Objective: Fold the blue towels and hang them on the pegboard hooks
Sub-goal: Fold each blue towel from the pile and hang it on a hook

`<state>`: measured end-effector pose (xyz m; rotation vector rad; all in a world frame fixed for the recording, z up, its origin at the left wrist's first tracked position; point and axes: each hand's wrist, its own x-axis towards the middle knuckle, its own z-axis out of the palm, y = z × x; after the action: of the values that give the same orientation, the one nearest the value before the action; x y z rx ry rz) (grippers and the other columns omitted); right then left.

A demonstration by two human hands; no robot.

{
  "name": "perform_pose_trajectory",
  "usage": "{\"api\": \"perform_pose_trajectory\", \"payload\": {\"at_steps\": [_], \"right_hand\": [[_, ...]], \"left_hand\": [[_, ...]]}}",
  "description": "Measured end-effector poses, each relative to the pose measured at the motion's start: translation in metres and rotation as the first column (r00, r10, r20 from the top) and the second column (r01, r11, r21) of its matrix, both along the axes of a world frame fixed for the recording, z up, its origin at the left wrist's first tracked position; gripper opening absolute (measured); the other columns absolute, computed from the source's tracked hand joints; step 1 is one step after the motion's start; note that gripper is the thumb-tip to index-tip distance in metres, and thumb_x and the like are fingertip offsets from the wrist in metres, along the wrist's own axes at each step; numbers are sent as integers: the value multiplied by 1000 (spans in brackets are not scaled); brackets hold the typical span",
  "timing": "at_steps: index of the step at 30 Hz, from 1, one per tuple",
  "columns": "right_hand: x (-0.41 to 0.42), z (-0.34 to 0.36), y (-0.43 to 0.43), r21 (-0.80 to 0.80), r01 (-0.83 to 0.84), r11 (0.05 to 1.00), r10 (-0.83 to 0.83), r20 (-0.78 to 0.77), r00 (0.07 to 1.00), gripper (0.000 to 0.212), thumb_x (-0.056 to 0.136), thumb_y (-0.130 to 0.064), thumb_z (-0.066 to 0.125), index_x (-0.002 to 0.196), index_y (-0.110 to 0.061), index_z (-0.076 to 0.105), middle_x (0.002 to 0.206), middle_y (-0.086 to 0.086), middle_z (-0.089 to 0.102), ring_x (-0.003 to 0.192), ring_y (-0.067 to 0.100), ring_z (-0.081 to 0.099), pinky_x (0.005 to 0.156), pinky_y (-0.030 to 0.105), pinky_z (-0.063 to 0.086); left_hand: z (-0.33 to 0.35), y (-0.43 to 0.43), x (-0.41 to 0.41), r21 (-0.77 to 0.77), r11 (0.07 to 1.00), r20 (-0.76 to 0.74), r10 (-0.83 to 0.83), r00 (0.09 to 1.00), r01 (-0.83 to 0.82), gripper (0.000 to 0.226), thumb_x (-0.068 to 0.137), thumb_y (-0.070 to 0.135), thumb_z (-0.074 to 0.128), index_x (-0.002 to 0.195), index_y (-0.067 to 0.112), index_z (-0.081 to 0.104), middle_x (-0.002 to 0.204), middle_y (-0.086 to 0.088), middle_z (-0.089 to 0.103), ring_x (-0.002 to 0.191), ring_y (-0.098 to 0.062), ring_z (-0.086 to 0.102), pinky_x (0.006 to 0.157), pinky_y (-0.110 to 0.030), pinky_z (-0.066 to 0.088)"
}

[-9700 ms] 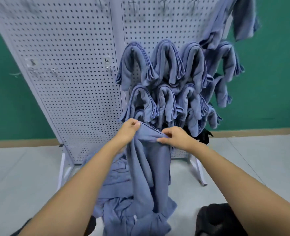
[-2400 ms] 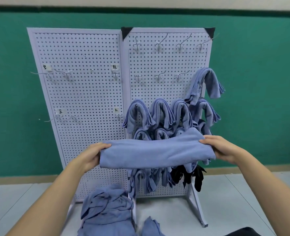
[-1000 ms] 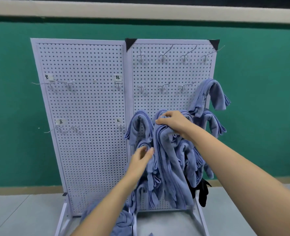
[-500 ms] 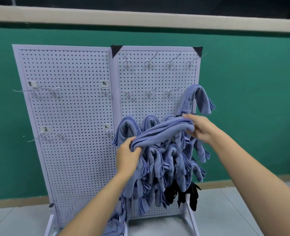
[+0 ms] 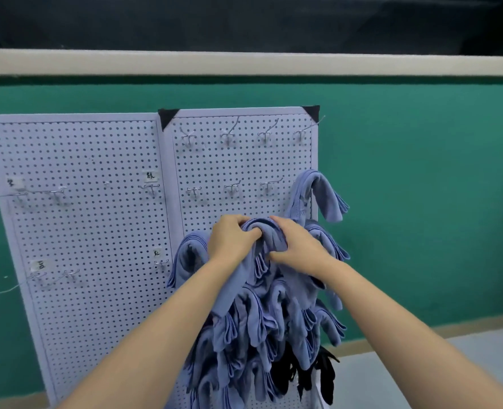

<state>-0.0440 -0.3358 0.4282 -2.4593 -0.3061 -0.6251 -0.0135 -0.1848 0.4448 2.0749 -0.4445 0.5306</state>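
A person's left hand (image 5: 232,240) and right hand (image 5: 299,247) grip a folded blue towel (image 5: 266,233) between them against the pegboard (image 5: 96,231), above the hung towels (image 5: 259,320). The hanging step looks under way. Next, the fold must seat on a hook, hidden behind the hands, before the fingers let go.

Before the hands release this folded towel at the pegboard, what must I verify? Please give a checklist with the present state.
1. The left hand grips the folded towel: ok.
2. The right hand grips it too: ok.
3. A hook under the fold carries it: cannot tell, hidden.
4. Both ends hang evenly: cannot tell, the hands cover them.
5. The neighbouring towel hangs on the pegboard: ok.
6. The bare hooks in the row above are free: ok.
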Motion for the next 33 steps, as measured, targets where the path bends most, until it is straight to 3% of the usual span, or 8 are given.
{"api": "perform_pose_trajectory", "payload": {"at_steps": [4,6,9,14,20,24,29,33], "right_hand": [[13,16,-30,-27,115,993,-110,145,983,49,90,-4,51,136,-18,48,132,0,46,120,20,47,99,31,38],[11,28,-44,-34,159,987,-149,203,968,46,89,-6,52,131,-23,55,128,-3,53,118,18,50,92,30,39],[6,49,-54,-27,249,968,-229,307,924,39,87,-11,55,120,-29,64,117,-5,66,106,21,57,77,31,43],[35,85,-56,158,184,970,-237,457,857,29,83,-9,54,105,-20,69,98,5,71,90,26,63,78,42,53],[82,105,-60,180,285,942,-334,395,856,22,88,-10,52,107,-12,64,97,13,67,86,32,57,75,40,50],[105,104,-57,119,389,914,-406,326,854,15,92,-7,43,102,-2,53,91,17,56,77,31,43,62,36,34],[117,77,-59,43,372,927,-362,353,863,26,90,2,40,112,-6,51,101,14,62,85,32,54,65,39,44],[118,40,-56,51,297,954,-299,280,912,24,87,1,39,103,-14,49,94,5,58,82,25,51,65,37,45]], "left_hand": [[15,-4,21,196,973,68,-139,988,123,17,77,10,66,92,18,71,86,-4,72,83,-23,66,77,-40,55],[21,-4,28,281,946,80,-189,979,160,28,79,9,68,104,21,68,94,2,71,84,-15,63,76,-30,52],[32,-10,30,179,968,149,-204,968,176,32,82,5,62,111,18,66,95,3,66,83,-11,59,71,-20,46],[70,-41,45,-30,989,313,-129,941,146,31,84,1,51,105,15,69,88,-2,67,81,-20,61,71,-33,50],[94,-75,82,-86,996,233,17,972,3,22,87,1,44,78,12,61,69,-3,54,64,-20,43,56,-28,33],[89,-89,102,-85,994,205,81,975,-65,22,88,2,42,73,14,53,62,1,48,61,-21,41,48,-27,27],[50,-90,121,13,989,386,129,913,-145,27,90,1,40,103,15,59,94,-3,61,78,-23,53,57,-34,38],[10,-87,128,83,995,351,26,936,-59,44,96,8,43,136,24,45,132,3,54,117,-20,52,87,-37,49]]}}
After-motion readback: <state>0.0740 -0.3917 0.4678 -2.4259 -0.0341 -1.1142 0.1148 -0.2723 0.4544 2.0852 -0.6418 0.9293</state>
